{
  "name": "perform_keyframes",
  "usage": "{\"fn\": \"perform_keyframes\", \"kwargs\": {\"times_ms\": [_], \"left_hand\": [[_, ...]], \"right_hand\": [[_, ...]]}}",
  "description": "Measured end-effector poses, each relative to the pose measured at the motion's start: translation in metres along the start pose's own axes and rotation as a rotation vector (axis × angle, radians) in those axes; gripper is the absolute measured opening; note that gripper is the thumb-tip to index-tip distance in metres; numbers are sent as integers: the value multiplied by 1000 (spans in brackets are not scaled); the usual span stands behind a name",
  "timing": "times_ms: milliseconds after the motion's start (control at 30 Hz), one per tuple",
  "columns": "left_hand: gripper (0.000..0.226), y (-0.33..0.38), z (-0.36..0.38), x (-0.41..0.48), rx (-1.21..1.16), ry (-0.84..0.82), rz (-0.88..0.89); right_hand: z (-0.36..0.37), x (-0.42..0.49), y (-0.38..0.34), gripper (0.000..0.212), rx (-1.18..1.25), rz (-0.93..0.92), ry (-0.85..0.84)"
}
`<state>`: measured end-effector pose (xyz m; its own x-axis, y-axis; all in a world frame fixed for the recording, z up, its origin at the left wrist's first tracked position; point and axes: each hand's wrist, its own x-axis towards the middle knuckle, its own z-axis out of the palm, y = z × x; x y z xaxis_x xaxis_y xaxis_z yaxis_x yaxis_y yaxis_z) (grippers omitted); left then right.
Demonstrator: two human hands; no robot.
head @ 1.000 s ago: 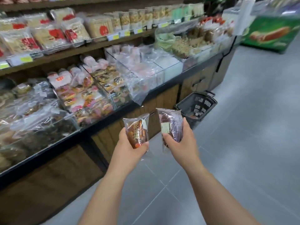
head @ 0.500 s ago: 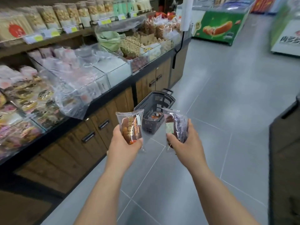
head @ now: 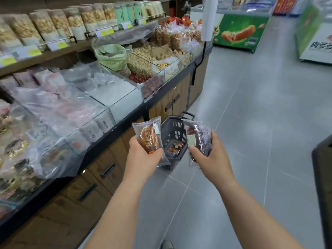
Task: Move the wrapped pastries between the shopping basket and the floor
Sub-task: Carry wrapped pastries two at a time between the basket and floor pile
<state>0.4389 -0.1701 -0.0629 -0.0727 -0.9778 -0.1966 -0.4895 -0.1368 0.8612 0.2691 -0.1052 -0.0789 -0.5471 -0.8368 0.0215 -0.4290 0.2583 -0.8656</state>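
You hold one wrapped pastry in each hand. The left pastry [head: 150, 138], orange-brown in a clear wrapper with printed characters, stands nearly upright in your left hand [head: 143, 156]. Your thumb lies across its lower front and your fingers curl behind it. The right pastry [head: 200, 139], dark purple with a pale label, sits in your right hand [head: 211, 158]. There your thumb pinches the lower front and your fingers wrap round the far edge.

Both packs are up in the air over the floor [head: 251, 126], side by side and not touching. The basket [head: 173, 131] shows in the gap between them. It is dark grey with slotted walls and stands on the floor close beside the counter [head: 107, 169]. Its black handle is at the far end. A few small wrapped items [head: 176, 147] lie in its bottom; what they are is too small to tell.

The counter has wood-look doors with dark handles. Clear bins [head: 116, 99] on top hold bagged and loose snacks. A shelf [head: 59, 51] above carries tall packs behind yellow price tags. A green freezer [head: 240, 31] stands farther down the aisle.
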Motion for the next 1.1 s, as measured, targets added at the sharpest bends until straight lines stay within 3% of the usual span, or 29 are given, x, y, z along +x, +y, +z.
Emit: {"fn": "perform_keyframes", "kwargs": {"times_ms": [300, 467, 833, 1000, 1100], "left_hand": [[78, 26, 2, 119, 7, -36, -4], [82, 31, 22, 173, 5, -19, -30], [82, 48, 118, 320, -44, 128, -240], [77, 58, 162, 374, -98, 240, -366], [74, 56, 182, 404, -127, 313, -419]], "right_hand": [[45, 120, -14, 78, -26, 15, 18], [61, 181, -7, 67, -28, -12, -32], [86, 380, 32, 65, -52, -77, -298], [102, 462, 58, 79, -82, -67, -428], [117, 496, 72, 65, -71, -73, -510]]}}
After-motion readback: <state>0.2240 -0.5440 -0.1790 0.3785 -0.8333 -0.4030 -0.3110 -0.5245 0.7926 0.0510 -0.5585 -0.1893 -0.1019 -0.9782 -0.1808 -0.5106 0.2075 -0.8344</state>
